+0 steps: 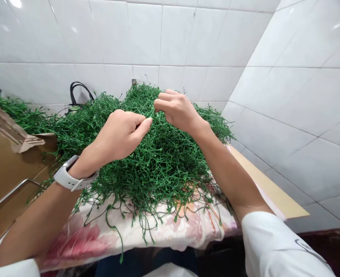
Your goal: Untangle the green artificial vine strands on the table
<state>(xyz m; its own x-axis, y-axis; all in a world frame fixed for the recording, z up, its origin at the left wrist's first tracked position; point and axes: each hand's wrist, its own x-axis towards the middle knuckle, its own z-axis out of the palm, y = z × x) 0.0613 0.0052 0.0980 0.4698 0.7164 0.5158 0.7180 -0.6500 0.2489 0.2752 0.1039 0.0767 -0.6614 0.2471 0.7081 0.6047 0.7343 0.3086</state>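
A large heap of thin green strings (pixel 158 169), many with small knots or tips at their ends, is piled in front of me. Above the middle of the heap, my left hand (pixel 120 132) is closed, thumb and forefinger pinched together at a bit of green string. Close by on the right, my right hand (pixel 177 109) is also closed, its fingers curled and the fingertips pinching near the left thumb. The short piece between the two hands is thin and blends into the heap behind. A white watch (pixel 72 177) is on my left wrist.
The heap lies on a flowered cloth (pixel 170 231), with loose strings trailing toward its front edge. A cardboard box (pixel 11 165) and a metal rod (pixel 11 195) are at left. Behind are a black handle (pixel 80 85) and a tiled wall (pixel 184 34). A tan board (pixel 268 184) sticks out right.
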